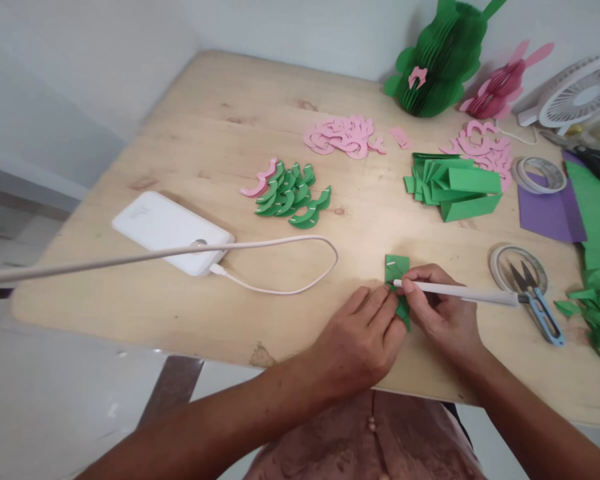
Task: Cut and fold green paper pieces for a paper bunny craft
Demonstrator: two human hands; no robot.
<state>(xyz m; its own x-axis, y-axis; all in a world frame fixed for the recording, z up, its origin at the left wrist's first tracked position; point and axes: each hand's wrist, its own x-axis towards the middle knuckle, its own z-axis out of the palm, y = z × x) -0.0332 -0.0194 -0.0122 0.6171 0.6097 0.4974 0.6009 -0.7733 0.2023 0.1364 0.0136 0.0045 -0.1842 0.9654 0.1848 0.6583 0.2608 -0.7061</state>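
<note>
My right hand (443, 310) pinches a slim white pen (470, 292) near the end that meets a small folded piece of green paper (397, 267). Dark drawn lines and a pale staple-like mark show on the paper. My left hand (363, 333) lies with its fingers stretched over the paper's lower part, pressing it to the table; part of the paper is hidden beneath them. The far end of the pen reaches across to blue-handled thread snips (544, 313), which rest partly over a tape roll (495, 267).
Cut green curved pieces (290, 193), pink cut pieces (343, 137) and folded green strips (455, 183) lie on the wooden table (190, 147). A white power bank (170, 230) trails a cable (280, 241). Honeycomb paper figures (443, 63) and a white fan (580, 93) stand behind.
</note>
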